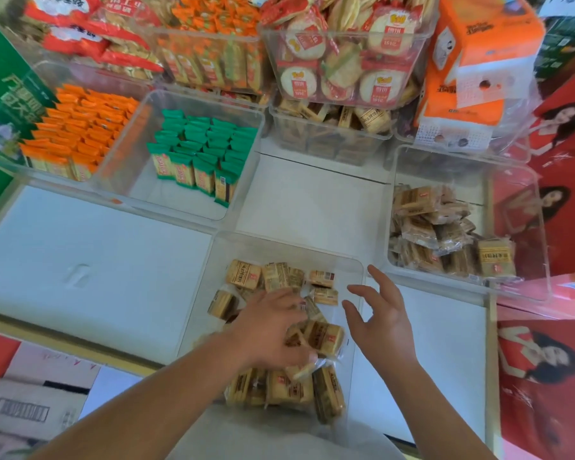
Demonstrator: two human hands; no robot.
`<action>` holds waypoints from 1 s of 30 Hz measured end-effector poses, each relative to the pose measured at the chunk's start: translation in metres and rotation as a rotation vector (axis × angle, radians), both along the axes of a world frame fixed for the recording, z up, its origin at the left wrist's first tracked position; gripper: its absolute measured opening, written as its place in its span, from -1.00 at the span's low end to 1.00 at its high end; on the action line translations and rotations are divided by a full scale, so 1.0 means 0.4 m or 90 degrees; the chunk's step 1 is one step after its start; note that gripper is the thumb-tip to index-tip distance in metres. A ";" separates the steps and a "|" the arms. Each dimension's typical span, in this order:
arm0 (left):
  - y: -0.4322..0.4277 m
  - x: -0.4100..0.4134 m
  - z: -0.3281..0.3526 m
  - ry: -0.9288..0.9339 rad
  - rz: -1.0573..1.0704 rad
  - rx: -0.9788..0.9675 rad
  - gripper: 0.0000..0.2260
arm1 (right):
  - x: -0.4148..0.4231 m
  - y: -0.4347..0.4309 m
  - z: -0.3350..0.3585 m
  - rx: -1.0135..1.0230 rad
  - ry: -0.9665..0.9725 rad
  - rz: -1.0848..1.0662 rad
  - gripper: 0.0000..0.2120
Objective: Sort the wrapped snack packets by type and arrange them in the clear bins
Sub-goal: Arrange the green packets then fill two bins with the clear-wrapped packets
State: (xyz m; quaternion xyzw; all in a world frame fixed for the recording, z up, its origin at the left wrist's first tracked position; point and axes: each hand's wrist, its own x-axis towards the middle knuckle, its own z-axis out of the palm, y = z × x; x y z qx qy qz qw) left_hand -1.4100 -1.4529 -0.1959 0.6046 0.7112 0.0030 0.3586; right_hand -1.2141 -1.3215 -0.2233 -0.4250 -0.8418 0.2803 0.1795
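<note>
Tan packets (pixel 324 336) in curled grip of left hand (pixel 269 330), right hand (pixel 382 320) splayed empty beside; green-packet bin (pixel 166 197) beyond.

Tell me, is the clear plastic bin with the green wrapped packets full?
Partly full: green wrapped packets fill the far part of the clear plastic bin, its near floor bare.

In the nearest clear bin (pixel 296 249), a loose jumble of tan packets (pixel 324 338), some flat, some tilted, overlapping. In the right bin (pixel 462 282), a second tan heap (pixel 422 227) of the same kind, banked toward the near wall. Farther left, green packets (pixel 200 151) upright in tidy rows in the middle bin (pixel 180 210). Beside that, orange packets (pixel 80 127) packed likewise. Behind, round cracker packets (pixel 339 61) piled in a raised bin (pixel 274 71).
</note>
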 end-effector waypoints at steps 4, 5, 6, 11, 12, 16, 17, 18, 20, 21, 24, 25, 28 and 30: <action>-0.016 0.040 0.005 0.031 -0.008 -0.017 -0.29 | 0.013 -0.046 0.021 0.057 0.045 0.068 -0.73; -0.014 0.046 0.008 0.037 0.002 0.000 -0.34 | 0.010 -0.048 0.021 0.068 0.051 0.093 -0.71; -0.015 0.049 0.009 0.050 0.009 0.019 -0.38 | 0.009 -0.047 0.020 0.076 0.045 0.118 -0.70; -0.054 0.014 0.022 0.042 0.122 0.092 -0.47 | 0.009 -0.062 0.019 0.130 -0.229 0.229 -0.50; -0.063 -0.005 0.024 0.017 0.143 0.083 -0.48 | 0.000 -0.069 0.029 0.135 -0.295 0.246 -0.47; -0.094 -0.071 0.037 -0.061 0.151 0.031 -0.41 | -0.055 -0.089 0.080 0.043 -0.510 0.270 -0.47; -0.100 -0.082 0.037 -0.071 0.151 0.016 -0.35 | -0.062 -0.092 0.085 0.028 -0.513 0.259 -0.47; -0.108 -0.090 0.033 -0.089 0.158 -0.004 -0.27 | -0.067 -0.094 0.091 0.009 -0.493 0.238 -0.45; -0.117 -0.102 0.023 -0.134 0.179 -0.044 -0.20 | -0.074 -0.101 0.099 -0.017 -0.425 0.182 -0.41; -0.120 -0.106 0.016 -0.142 0.182 -0.049 -0.24 | -0.074 -0.104 0.101 -0.030 -0.385 0.155 -0.40; -0.119 -0.119 0.002 -0.160 0.215 -0.008 -0.48 | -0.074 -0.117 0.102 -0.036 -0.201 0.083 -0.43; -0.115 -0.126 0.007 -0.180 0.245 0.010 -0.56 | -0.078 -0.119 0.111 -0.055 -0.153 0.059 -0.48; -0.108 -0.162 0.019 -0.190 0.304 0.052 -0.68 | -0.081 -0.115 0.129 -0.111 -0.076 -0.022 -0.55; -0.100 -0.193 0.038 -0.140 0.308 0.082 -0.71 | -0.075 -0.101 0.124 -0.122 -0.037 -0.065 -0.58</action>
